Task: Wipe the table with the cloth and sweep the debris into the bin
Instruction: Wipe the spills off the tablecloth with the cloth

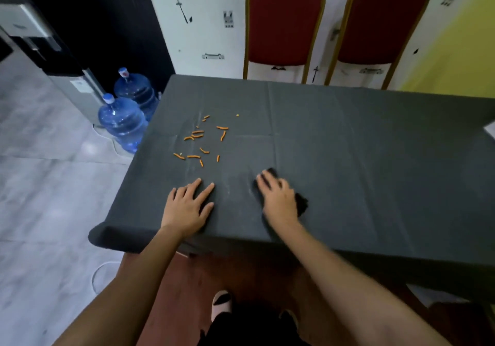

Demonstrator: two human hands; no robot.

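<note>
Cloth (302, 204) is what I must handle: a small dark rag, soft and light, bunched on the tabletop (361, 158) near the front edge, under my right hand (278, 195). This hand presses on it with the fingers stretched, not curled, though it is a little blurred. My left hand (187, 206) lies open and flat on the tabletop nearby and holds nothing. I think the rag will fold and slip, so the whole palm should press on its middle. The orange crumbs (197, 132) lie farther off to the left; they look dry and may scatter. I see no bin.
</note>
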